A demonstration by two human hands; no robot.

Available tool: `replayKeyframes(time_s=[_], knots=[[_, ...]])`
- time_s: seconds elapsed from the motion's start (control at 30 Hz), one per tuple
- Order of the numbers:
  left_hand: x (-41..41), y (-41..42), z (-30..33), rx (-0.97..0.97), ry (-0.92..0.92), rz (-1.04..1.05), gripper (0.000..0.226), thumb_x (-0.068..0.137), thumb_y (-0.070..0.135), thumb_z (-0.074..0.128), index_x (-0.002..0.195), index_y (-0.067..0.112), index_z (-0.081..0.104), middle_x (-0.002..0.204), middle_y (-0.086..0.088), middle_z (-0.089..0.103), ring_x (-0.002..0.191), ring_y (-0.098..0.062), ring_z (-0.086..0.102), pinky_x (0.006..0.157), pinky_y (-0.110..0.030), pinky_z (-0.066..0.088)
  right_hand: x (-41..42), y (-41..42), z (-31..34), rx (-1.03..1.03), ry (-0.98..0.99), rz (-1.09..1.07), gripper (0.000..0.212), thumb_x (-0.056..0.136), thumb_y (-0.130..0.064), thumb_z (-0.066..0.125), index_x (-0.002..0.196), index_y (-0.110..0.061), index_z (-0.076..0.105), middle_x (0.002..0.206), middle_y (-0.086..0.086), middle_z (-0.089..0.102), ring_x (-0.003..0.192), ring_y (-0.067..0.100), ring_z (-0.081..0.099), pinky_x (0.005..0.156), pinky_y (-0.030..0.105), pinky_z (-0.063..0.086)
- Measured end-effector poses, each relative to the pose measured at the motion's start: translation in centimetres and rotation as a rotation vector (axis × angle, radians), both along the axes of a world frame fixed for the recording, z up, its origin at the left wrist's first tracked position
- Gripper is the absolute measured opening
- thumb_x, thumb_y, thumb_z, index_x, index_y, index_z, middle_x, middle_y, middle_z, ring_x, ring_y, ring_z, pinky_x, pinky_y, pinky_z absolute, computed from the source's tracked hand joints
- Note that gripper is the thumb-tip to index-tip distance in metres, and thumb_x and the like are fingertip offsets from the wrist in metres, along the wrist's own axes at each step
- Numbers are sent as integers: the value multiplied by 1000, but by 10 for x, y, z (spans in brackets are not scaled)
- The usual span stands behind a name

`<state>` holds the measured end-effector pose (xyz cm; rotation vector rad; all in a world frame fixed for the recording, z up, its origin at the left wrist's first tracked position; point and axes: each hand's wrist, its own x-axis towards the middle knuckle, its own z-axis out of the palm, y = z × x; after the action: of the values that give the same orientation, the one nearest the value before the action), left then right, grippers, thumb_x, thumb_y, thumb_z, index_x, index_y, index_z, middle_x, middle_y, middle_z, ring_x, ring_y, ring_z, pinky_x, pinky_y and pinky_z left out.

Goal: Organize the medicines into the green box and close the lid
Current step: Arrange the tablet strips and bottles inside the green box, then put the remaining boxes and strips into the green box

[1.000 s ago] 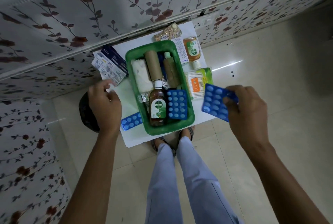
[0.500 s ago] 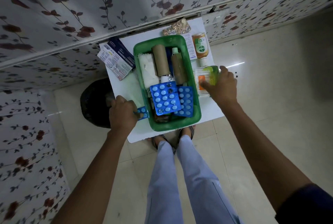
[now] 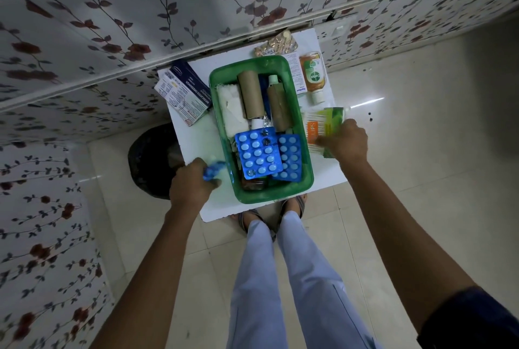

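Observation:
The green box stands open on a small white table. Inside lie two brown rolls, white gauze, a brown bottle mostly covered, and two blue blister packs. My left hand is closed on a third blue blister strip just left of the box. My right hand grips a green and orange cotton-swab pack right of the box. No lid is visible.
An orange Dettol bottle, a white leaflet and a packet of tablets lie at the table's far right. A dressings box overhangs the far left corner. A black round object sits on the floor left.
My right hand dropped its blue blister pack into the box, then took hold of the swab pack. My left hand moved down to the table and picked up the blue strip.

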<state>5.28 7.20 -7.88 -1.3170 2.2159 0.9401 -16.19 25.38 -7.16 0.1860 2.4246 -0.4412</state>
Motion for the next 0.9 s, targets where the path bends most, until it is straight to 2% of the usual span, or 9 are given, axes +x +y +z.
replayKeyframes(time_s=[0.1,0.2,0.3,0.4,0.5,0.57,0.7,0.8,0.9], knots=[[4,-10,11,70,157,292,29,85,21,62,103,-1,55,103,-20,66,96,-35,62,80,-38,49,3,13,23,-87,50,-50,39,78,-14,66,109,2,49,115,22,56,92,33,58,72,36,50],[3,-15,28,121,345,517,10,91,20,49,99,18,56,103,-6,64,97,-24,61,80,-30,42,18,24,61,-122,365,9,30,79,-6,62,103,0,45,108,23,53,91,39,54,66,36,41],[-6,-17,52,321,506,694,24,88,10,48,88,29,63,96,3,65,94,-19,60,84,-32,47,37,19,100,-405,336,30,26,78,-18,67,89,-19,44,86,-3,63,77,17,63,61,31,50],[-18,-14,72,436,627,653,23,88,6,52,102,20,65,96,3,68,90,-14,65,83,-30,53,56,2,111,-549,108,120,26,76,-20,71,92,-24,50,78,-20,63,67,-8,61,55,6,45],[-35,-4,85,417,695,649,19,85,3,57,99,15,64,82,11,73,72,-2,66,64,-16,52,71,-13,100,-458,-18,256,38,81,-22,67,114,-16,49,102,1,67,86,14,62,67,17,45],[-46,4,88,425,690,613,18,84,2,58,96,14,64,72,14,73,66,2,65,58,-13,50,70,-12,95,-355,58,361,53,84,-22,62,131,-15,38,120,7,60,107,24,55,83,27,40],[-61,24,83,543,619,498,25,81,-1,62,93,20,64,84,8,73,76,-6,69,70,-26,56,41,-6,96,-381,143,346,39,85,-20,59,123,-20,49,99,2,69,87,18,62,78,26,44],[-72,41,72,396,470,330,25,76,4,70,97,11,57,97,-15,70,90,-29,68,83,-46,55,8,-13,84,-357,229,347,32,84,-19,58,116,-17,54,96,4,71,86,21,63,77,26,45],[-74,49,64,74,246,-54,34,81,28,66,104,4,57,94,-18,70,91,-35,64,78,-41,51,-25,-32,58,-291,329,390,38,84,-21,59,119,-11,53,114,13,64,102,28,57,88,33,43]])
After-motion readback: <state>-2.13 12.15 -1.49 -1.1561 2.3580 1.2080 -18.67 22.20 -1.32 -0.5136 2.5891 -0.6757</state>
